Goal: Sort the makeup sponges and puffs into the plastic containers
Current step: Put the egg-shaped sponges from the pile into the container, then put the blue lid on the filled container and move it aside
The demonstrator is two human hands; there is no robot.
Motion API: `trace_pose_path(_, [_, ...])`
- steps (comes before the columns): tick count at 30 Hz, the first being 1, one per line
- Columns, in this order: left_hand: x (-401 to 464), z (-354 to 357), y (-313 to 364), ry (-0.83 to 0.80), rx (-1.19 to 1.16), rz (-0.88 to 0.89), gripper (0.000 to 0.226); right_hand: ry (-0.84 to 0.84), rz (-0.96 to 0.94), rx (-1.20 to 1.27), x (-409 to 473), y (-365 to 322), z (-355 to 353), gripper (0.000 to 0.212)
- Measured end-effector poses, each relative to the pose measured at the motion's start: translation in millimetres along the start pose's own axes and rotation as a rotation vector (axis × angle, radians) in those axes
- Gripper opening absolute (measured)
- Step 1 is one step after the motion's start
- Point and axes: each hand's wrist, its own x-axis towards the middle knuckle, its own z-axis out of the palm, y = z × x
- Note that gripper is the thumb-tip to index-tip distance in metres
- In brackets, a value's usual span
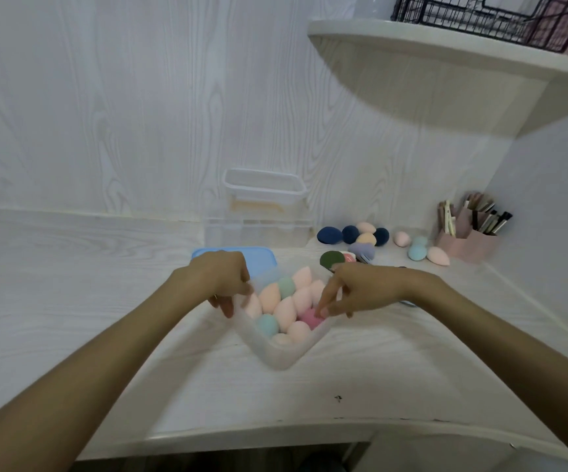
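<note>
Gripping clear plastic container (284, 356) w/ left hand (221, 279) at its left rim; right hand (360, 289) fingertips pinch pink sponge (309, 318) inside.

Light: bright and soft, spread evenly.
Shadows: a faint one is seen under the shelf (446, 63).
Sharpness: everything is a little blurred.
Edges: straight lines are bent by the wide lens.

2 bare forearms, no sleeves, left hand (223, 277), right hand (360, 289)
</note>
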Motion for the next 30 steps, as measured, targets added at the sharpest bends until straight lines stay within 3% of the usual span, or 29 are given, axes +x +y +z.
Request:
trace_pose_path(4, [13,-6,-14,0.384,0.084,0.064,0.017,-0.124,-0.083,0.131,-12,-9,-7,0.026])
trace_pose_path(6, [22,-6,-21,0.461,-0.043,0.104,0.012,-0.029,-0.071,0.251,-15,-6,-15,0.026])
trace_pose_path(9, [30,-4,-33,0.409,-0.280,0.115,0.012,0.286,0.035,0.493,-6,10,-24,0.024])
trace_pose_path(11, [34,-5,-48,0.443,-0.437,0.050,0.018,0.388,0.151,0.620,4,22,-27,0.022])
trace_pose_path(14, [34,-8,-75,0.505,-0.295,-0.134,0.022,0.279,0.401,0.413,20,33,-19,0.030])
trace_pose_path(17, [34,-6,-93,0.408,-0.111,-0.288,0.035,0.111,0.385,0.393,31,29,-4,0.039])
trace_pose_path(21, [38,-1,-95,0.211,-0.128,-0.283,0.047,0.136,0.271,0.431,40,25,5,0.033])
trace_pose_path(27, [45,-5,-98,0.163,-0.287,-0.240,0.041,-0.005,0.182,0.571,56,-10,10,0.037])
trace_pose_path(30, [49,-6,-103,0.165,-0.331,-0.235,0.046,0.154,0.294,0.551,82,-9,2,0.038])
